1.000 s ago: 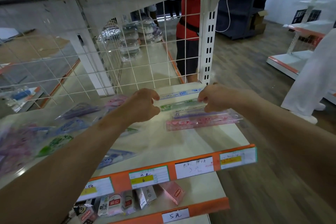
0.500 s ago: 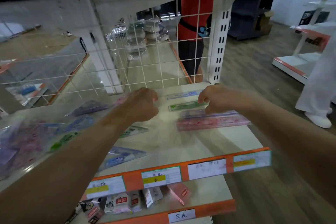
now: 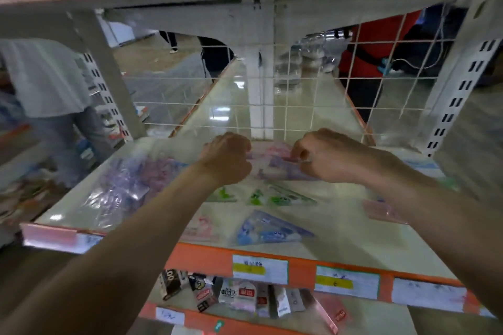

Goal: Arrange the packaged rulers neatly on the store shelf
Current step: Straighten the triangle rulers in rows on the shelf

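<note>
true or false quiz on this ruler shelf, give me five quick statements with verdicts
1. The right hand pinches a pink and purple package at the back of the shelf. True.
2. A blue package lies near the shelf's front edge. True.
3. The green packages hang on the wire mesh. False: they lie flat on the shelf, nearer than the hands.
4. The price strip is blue. False: it is orange with white labels.
5. The left hand lies flat and open. False: its fingers are curled.
</note>
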`<act>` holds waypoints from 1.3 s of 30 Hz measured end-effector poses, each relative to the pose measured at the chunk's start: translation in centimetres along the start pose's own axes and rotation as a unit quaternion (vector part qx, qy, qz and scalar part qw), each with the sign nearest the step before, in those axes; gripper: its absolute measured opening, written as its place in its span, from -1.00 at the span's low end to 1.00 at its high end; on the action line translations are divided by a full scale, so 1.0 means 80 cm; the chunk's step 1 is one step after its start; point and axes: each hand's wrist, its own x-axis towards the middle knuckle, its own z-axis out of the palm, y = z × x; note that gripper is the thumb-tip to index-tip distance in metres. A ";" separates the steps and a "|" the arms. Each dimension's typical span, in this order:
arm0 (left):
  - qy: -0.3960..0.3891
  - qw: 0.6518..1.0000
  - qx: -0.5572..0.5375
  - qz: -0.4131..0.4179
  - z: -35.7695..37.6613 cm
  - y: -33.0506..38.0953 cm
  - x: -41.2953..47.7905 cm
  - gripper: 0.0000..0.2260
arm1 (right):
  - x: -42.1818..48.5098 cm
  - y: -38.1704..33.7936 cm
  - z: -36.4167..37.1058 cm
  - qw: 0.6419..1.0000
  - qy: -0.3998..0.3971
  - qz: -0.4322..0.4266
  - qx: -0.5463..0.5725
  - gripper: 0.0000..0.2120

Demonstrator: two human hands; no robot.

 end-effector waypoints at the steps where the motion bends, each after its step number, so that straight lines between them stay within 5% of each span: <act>1: 0.003 1.000 0.002 -0.014 -0.005 -0.014 -0.005 -0.67 | 0.009 -0.013 0.002 1.000 -0.003 -0.009 0.006 -0.77; 13: 0.027 0.986 0.000 -0.167 -0.065 -0.202 -0.062 -0.63 | 0.094 -0.164 0.022 0.995 -0.016 -0.102 -0.003 -0.72; 30: 0.024 0.973 -0.033 -0.228 -0.047 -0.317 -0.090 -0.58 | 0.153 -0.303 0.090 0.992 -0.067 -0.101 0.042 -0.69; 39: 0.020 0.975 -0.070 -0.209 -0.020 -0.318 -0.087 -0.65 | 0.162 -0.289 0.131 0.997 0.053 -0.041 0.047 -0.71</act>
